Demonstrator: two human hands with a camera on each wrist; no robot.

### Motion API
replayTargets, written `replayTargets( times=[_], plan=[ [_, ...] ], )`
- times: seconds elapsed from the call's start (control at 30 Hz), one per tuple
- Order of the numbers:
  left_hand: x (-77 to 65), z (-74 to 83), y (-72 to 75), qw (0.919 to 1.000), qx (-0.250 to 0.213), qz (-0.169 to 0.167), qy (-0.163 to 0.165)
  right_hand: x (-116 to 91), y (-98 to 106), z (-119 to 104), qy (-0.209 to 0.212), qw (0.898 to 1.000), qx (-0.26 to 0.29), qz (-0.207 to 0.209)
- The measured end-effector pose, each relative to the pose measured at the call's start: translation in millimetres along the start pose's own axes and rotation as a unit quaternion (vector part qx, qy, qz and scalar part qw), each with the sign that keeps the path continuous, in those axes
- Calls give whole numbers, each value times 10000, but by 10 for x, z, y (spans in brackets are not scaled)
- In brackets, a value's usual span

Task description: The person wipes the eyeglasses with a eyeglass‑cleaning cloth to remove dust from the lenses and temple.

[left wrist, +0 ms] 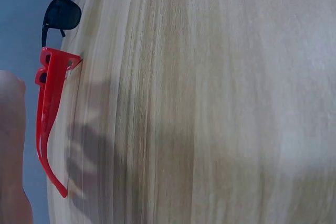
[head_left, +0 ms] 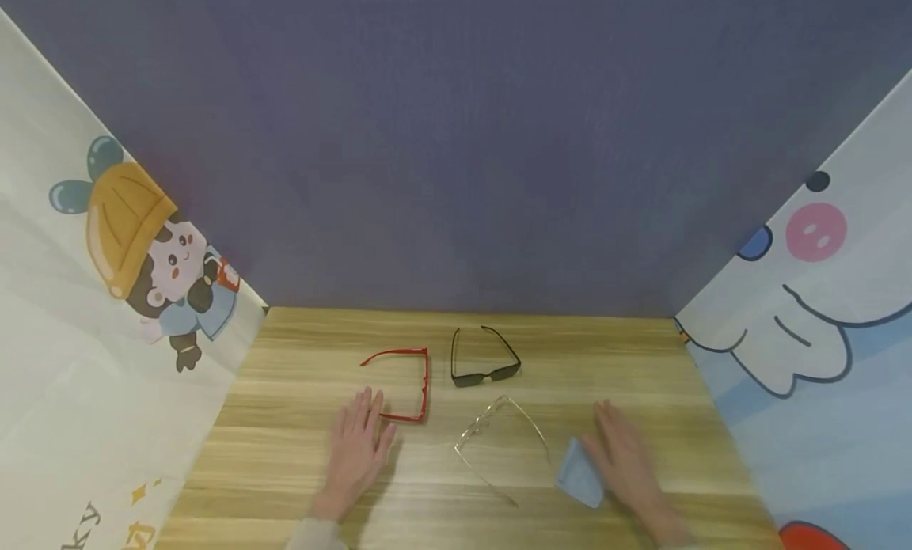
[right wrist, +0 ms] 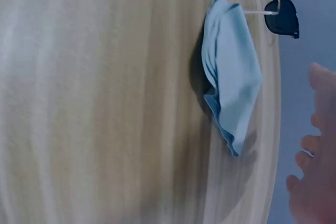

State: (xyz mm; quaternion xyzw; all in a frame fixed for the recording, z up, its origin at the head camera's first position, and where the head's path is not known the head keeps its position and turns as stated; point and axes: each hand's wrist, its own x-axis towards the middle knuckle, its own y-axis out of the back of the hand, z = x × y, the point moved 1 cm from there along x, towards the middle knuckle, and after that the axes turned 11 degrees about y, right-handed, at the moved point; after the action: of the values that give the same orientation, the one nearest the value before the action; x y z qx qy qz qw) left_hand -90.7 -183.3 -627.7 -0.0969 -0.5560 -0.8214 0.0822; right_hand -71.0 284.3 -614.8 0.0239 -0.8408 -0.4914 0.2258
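Note:
Red-framed glasses (head_left: 425, 384) stand on the wooden table with their temples spread to the left. My left hand (head_left: 356, 447) is just below them, fingers extended, its fingertips by the lower temple; it holds nothing. On the right, my right hand (head_left: 627, 459) has its fingers extended beside a folded light blue cloth (head_left: 580, 475). In the right wrist view that cloth (right wrist: 233, 72) stands up in folds, apart from the fingers (right wrist: 310, 145). Between the hands lie thin gold-framed glasses (head_left: 473, 431), temples open. Black sunglasses (head_left: 488, 376) sit behind them with their temples pointing away.
A wooden table (head_left: 285, 471) spans the lower view. Behind it rises a plain dark blue-grey panel (head_left: 463, 154). White printed sheets flank both sides, with a cartoon child (head_left: 178, 257) on the left and a pink-nosed cartoon animal (head_left: 815, 233) on the right.

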Motion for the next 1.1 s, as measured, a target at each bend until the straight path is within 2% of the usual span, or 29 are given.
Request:
replayTargets(
  times=[0.17,0.27,0.33,0.57,0.8,0.87,1.1],
  plan=[
    [11,33,-48,9996,-39,-280,21,-39,-91,-81,524,9985,155,-62],
    [32,66,-80,9993,-55,-376,-11,-63,-166,-95,792,9968,3,-143],
    [53,97,-100,9992,-37,-387,-90,-75,-202,-99,816,9964,-83,-232],
    [114,198,-197,9981,121,-446,-415,-101,-228,-110,630,9960,-314,-549],
    [143,278,-267,9945,385,-896,-380,-118,-214,-114,450,9972,-323,-505],
    [148,307,-270,9941,412,-936,-367,-117,-218,-118,433,9976,-303,-454],
    [168,363,-292,9952,603,-590,-495,-113,-235,-119,296,9978,-360,-473]
  ],
)
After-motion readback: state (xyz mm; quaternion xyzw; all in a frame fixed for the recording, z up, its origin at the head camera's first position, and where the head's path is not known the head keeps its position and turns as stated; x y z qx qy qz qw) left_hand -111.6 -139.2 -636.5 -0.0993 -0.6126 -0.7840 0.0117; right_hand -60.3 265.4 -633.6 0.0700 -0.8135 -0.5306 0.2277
